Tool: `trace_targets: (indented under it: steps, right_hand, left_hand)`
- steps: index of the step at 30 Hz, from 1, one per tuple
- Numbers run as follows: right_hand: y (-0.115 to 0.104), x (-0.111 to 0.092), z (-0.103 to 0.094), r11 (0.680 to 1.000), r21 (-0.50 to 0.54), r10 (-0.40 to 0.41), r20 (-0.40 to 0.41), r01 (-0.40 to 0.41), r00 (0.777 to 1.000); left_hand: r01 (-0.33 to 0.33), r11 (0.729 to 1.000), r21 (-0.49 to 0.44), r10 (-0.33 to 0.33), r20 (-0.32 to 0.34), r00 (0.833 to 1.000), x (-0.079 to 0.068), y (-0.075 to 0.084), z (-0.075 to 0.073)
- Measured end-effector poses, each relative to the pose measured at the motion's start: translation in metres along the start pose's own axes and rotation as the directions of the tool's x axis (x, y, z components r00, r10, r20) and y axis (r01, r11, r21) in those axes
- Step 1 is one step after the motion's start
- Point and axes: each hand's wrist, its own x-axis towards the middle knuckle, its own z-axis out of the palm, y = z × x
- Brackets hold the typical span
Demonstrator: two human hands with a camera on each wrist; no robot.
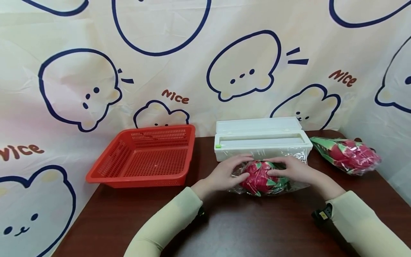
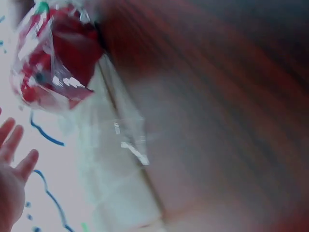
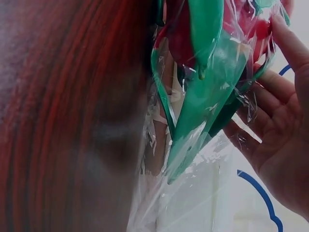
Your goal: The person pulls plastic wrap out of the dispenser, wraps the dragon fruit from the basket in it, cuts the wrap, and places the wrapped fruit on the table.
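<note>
A pink dragon fruit (image 1: 258, 178) with green scales lies on the table, wrapped in loose clear cling film (image 3: 193, 140). My left hand (image 1: 228, 173) is at its left end, fingers spread; in the left wrist view that hand (image 2: 12, 174) shows beside the film-covered fruit (image 2: 58, 58). At the other end, my right hand (image 1: 293, 171) holds the fruit, its thumb on the near side and its fingers reaching behind. Directly behind stands a white cling film box (image 1: 263, 142) with its lid raised.
To the left sits a red plastic basket (image 1: 154, 162) with perforated walls. Another wrapped dragon fruit (image 1: 353, 155) lies at the table's right edge. A patterned cloth (image 1: 167, 71) hangs behind the dark wooden table (image 1: 257, 228).
</note>
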Motion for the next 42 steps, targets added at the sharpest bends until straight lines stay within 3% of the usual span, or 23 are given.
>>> trace_targets:
  steps: [2,4,9,18,21,25,28,30,35,42]
  right_hand:
    - [0.000,0.001,-0.001,1.000,-0.010,0.010,-0.008,-0.010,1.000]
    - [0.000,0.003,-0.003,1.000,-0.006,0.013,-0.012,-0.013,1.000]
    - [0.000,0.009,-0.004,1.000,0.014,0.027,0.009,-0.027,1.000]
    - [0.004,0.016,-0.006,0.997,0.069,0.033,0.026,-0.034,0.999]
    - [0.003,0.007,-0.011,0.993,0.105,0.062,-0.009,-0.061,0.998]
    - [0.005,-0.017,-0.024,0.985,0.112,0.148,-0.148,-0.132,0.978]
    - [0.013,-0.039,-0.032,0.985,0.034,0.171,-0.225,-0.168,0.959]
    - [0.021,-0.054,-0.034,0.984,-0.042,0.160,-0.227,-0.173,0.961]
    - [0.037,-0.079,-0.033,0.978,-0.165,0.102,-0.140,-0.125,0.985]
    - [0.046,-0.082,-0.029,0.956,-0.277,0.074,-0.089,-0.096,0.993]
  left_hand:
    - [-0.071,0.992,0.104,0.068,0.038,0.997,0.001,0.006,-0.001]
    - [-0.089,0.983,0.159,0.076,0.088,0.993,0.003,0.010,-0.001]
    - [0.004,0.986,0.169,-0.029,0.150,0.988,0.007,0.009,0.001]
    - [0.097,0.980,0.172,-0.122,0.141,0.983,0.015,0.001,0.009]
    - [0.104,0.979,0.173,-0.130,0.143,0.981,0.015,-0.003,0.009]
    - [0.113,0.981,0.156,-0.135,0.140,0.981,0.014,-0.006,0.008]
    - [0.118,0.983,0.142,-0.137,0.137,0.981,0.015,-0.008,0.008]
    - [0.123,0.983,0.134,-0.142,0.138,0.980,0.016,-0.009,0.008]
    - [0.148,0.983,0.105,-0.163,0.143,0.976,0.016,-0.011,0.007]
    - [0.181,0.980,0.078,-0.191,0.154,0.969,0.015,-0.010,0.006]
